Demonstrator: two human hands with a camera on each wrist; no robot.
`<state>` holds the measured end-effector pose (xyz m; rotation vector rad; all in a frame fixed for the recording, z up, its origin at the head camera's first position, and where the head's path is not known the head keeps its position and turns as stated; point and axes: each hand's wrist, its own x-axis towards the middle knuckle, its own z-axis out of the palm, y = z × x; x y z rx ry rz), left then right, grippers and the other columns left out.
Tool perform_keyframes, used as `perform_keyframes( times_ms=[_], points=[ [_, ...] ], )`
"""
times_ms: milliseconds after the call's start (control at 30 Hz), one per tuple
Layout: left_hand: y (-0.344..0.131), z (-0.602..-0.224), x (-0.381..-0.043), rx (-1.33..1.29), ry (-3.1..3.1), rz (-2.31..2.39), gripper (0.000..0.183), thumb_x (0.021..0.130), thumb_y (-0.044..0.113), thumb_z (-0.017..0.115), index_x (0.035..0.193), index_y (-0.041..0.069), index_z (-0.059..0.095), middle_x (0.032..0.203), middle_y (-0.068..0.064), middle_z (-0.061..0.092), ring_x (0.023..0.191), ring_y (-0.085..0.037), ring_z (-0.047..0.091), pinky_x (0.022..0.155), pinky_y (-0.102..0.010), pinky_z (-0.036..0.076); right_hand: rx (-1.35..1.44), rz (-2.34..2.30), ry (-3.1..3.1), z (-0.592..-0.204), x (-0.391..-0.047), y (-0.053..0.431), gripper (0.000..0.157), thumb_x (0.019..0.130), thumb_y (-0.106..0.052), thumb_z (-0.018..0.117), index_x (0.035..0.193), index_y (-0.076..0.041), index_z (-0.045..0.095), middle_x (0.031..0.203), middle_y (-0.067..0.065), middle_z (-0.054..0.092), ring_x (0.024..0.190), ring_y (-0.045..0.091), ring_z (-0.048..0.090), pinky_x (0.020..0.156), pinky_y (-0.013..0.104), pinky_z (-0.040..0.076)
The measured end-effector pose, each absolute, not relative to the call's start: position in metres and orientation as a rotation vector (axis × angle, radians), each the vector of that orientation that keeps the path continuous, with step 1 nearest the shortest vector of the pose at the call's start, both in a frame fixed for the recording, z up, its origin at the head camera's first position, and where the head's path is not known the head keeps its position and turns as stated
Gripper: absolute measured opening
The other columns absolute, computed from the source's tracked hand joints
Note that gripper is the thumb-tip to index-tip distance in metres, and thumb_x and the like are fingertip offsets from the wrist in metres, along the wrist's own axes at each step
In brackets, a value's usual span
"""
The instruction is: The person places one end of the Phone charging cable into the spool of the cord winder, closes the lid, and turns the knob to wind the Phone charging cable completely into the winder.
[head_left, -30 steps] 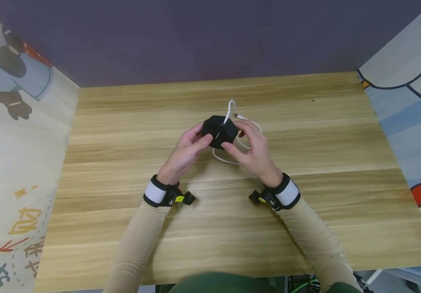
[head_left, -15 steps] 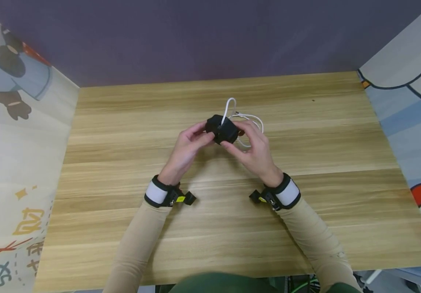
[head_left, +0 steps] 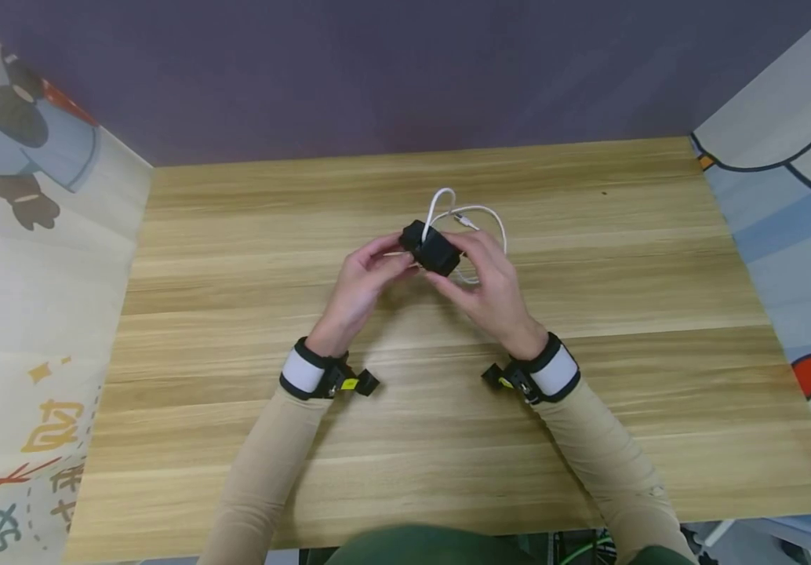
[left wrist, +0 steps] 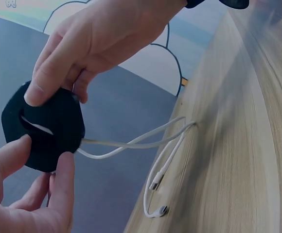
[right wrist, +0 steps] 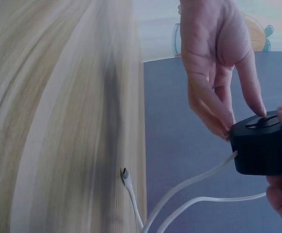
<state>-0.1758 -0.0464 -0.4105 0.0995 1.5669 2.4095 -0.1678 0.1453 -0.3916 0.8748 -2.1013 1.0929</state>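
Observation:
A black, many-sided cable winder (head_left: 439, 253) is held above the table between both hands. White cable (head_left: 503, 224) runs out of it, loops up at the far side and curves round to the right. My left hand (head_left: 356, 289) pinches the winder's left side, thumb on the near face. On the right edge, my right hand (head_left: 496, 292) grips it between thumb and fingers. In the left wrist view, a slot in the winder (left wrist: 65, 114) shows white cable inside. Two plugs of the cable, one plug (left wrist: 161, 211) lower than the other, hang or lie near the tabletop.
The wooden table (head_left: 448, 455) spreads around both hands. A dark purple panel (head_left: 405, 78) stands along its far edge, with printed walls (head_left: 780, 235) at the sides. Under the front edge, some wires (head_left: 585, 549) show.
The winder has turned and shifted slightly up and right in both hands. The cable loop at its lower side is out of view, and the loop on the right stands higher.

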Motion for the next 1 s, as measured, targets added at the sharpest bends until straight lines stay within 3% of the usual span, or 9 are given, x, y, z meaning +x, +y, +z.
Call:
perform_keyframes(
  times_ms=[167, 467, 667, 833, 1000],
  points=[
    [-0.046, -0.411, -0.177, 0.059, 1.587, 2.407, 0.045, 0.087, 0.004, 0.063, 0.129, -0.005, 0.051, 0.119, -0.013, 0.057, 0.106, -0.028, 0.058, 0.099, -0.046, 0.044, 0.885, 0.993, -2.165, -0.404, -0.172, 0.151, 0.051, 0.075, -0.02, 0.077, 0.115, 0.006, 0.059, 0.106, 0.017, 0.062, 0.1, 0.024, 0.055, 0.093, 0.036, 0.046],
    [-0.049, -0.408, -0.177, 0.055, 1.569, 2.385, 0.042, 0.091, 0.01, 0.059, 0.129, -0.004, 0.051, 0.126, -0.019, 0.057, 0.108, -0.027, 0.058, 0.094, -0.036, 0.049, 0.872, 0.788, -2.264, -0.409, -0.171, 0.154, 0.051, 0.079, -0.028, 0.073, 0.118, 0.002, 0.06, 0.107, 0.014, 0.06, 0.099, 0.025, 0.054, 0.093, 0.039, 0.045],
    [-0.051, -0.407, -0.176, 0.082, 1.622, 2.329, 0.046, 0.091, 0.016, 0.06, 0.131, -0.004, 0.05, 0.128, -0.019, 0.055, 0.108, -0.026, 0.058, 0.098, -0.042, 0.045, 0.891, 0.679, -2.329, -0.41, -0.17, 0.154, 0.054, 0.08, -0.031, 0.073, 0.121, 0.001, 0.058, 0.109, 0.015, 0.061, 0.101, 0.027, 0.054, 0.094, 0.041, 0.044],
    [-0.052, -0.409, -0.176, 0.124, 1.871, 2.115, 0.057, 0.086, 0.029, 0.067, 0.135, 0.006, 0.049, 0.129, -0.011, 0.057, 0.11, -0.02, 0.057, 0.099, -0.04, 0.045, 0.933, 0.608, -2.374, -0.412, -0.17, 0.154, 0.052, 0.082, -0.03, 0.071, 0.121, 0.001, 0.058, 0.107, 0.014, 0.061, 0.098, 0.028, 0.054, 0.088, 0.041, 0.047],
    [-0.051, -0.413, -0.177, 0.195, 2.087, 1.895, 0.069, 0.077, 0.037, 0.075, 0.136, 0.012, 0.048, 0.125, -0.009, 0.059, 0.108, -0.019, 0.057, 0.094, -0.035, 0.048, 0.989, 0.557, -2.408, -0.415, -0.17, 0.154, 0.052, 0.081, -0.029, 0.072, 0.122, 0.001, 0.058, 0.108, 0.014, 0.06, 0.099, 0.027, 0.054, 0.091, 0.041, 0.046]
  ],
)
